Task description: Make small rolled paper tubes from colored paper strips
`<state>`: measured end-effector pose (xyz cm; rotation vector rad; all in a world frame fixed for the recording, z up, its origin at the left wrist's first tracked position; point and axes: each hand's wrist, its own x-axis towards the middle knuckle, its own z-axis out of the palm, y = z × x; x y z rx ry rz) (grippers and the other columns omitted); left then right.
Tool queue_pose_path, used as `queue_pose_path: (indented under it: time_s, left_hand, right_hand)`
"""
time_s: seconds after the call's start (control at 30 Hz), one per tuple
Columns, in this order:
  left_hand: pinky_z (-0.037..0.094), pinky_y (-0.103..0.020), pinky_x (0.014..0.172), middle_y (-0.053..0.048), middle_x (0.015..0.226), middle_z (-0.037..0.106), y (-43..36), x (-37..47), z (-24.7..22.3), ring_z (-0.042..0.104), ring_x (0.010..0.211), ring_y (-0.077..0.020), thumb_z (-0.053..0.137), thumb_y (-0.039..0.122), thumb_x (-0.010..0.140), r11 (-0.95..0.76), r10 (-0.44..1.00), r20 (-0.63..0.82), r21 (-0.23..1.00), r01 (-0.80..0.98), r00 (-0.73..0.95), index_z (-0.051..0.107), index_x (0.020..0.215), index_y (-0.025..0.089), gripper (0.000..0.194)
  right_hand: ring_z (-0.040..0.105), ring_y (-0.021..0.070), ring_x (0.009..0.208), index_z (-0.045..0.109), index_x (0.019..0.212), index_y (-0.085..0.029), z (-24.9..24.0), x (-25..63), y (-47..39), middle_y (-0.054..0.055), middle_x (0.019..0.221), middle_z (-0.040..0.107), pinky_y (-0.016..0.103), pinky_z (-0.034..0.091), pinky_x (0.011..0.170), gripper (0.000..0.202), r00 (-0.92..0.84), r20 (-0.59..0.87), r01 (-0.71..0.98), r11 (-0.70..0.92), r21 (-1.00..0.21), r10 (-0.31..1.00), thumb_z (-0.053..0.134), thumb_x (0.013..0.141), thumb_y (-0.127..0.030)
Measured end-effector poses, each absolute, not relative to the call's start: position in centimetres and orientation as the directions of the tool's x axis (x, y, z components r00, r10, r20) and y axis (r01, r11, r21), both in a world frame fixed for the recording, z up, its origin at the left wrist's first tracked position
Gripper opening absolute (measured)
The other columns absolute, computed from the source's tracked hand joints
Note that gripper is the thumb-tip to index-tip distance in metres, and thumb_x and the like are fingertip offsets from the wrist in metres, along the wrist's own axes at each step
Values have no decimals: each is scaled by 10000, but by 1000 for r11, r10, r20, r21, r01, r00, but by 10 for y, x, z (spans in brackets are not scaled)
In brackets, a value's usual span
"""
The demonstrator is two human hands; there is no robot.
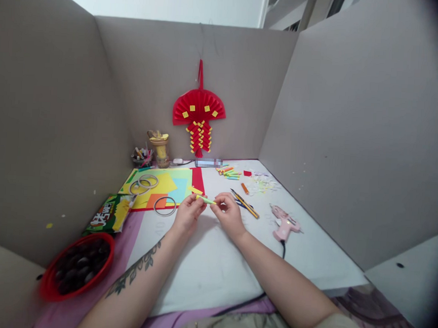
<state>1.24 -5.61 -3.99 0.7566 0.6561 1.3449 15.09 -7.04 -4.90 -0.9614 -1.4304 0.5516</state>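
A slim light-green paper roll [206, 200] is held level above the white table between both hands. My left hand [189, 212] pinches its left part with thumb and fingers. At the other end, the fingertips of my right hand [229, 215] are closed on the tip of the roll. A narrow yellow strip [194, 190] shows just above my left fingers; whether it joins the roll I cannot tell. Beyond my right hand lie finished-looking coloured paper rolls [229, 172], and a pencil and other slim tools [246, 205] lie right beside it.
Coloured paper sheets [162, 183] with metal rings [165, 206] lie at left, near a snack bag [109, 213] and a red bowl [111, 254] of dark round fruit. A pink glue gun [285, 224] with its cord rests at right. A red paper ornament [199, 108] hangs on the back panel.
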Motion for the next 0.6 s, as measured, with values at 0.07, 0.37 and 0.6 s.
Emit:
queue_pose_path:
  time_s: [0.07, 0.37, 0.6]
  left_hand:
    - [467, -251, 775, 10, 762, 628, -56, 12, -40, 599, 747, -98, 793, 257, 596, 52, 995, 13, 797, -602, 103, 609, 780, 154, 280]
    - [473, -252, 751, 15, 743, 616, -55, 13, -40, 598, 724, -100, 789, 254, 589, 22, 997, 24, 819, -574, 73, 596, 768, 146, 285]
    - [469, -246, 746, 21, 725, 615, -54, 13, -41, 594, 708, -93, 785, 252, 596, 18, 997, 25, 820, -572, 68, 596, 769, 145, 278]
  right_hand:
    - [529, 138, 746, 565, 767, -197, -50, 151, -69, 36, 887, 530, 247, 453, 581, 111, 118, 561, 213, 531, -820, 819, 631, 761, -286]
    - [527, 147, 777, 561, 767, -196, -53, 151, -67, 39, 887, 529, 241, 447, 584, 95, 135, 547, 192, 519, -833, 826, 624, 755, -265]
    - [519, 130, 736, 549, 794, -199, -55, 150, -67, 28, 900, 518, 240, 443, 587, 115, 136, 531, 155, 512, -845, 836, 632, 743, -259]
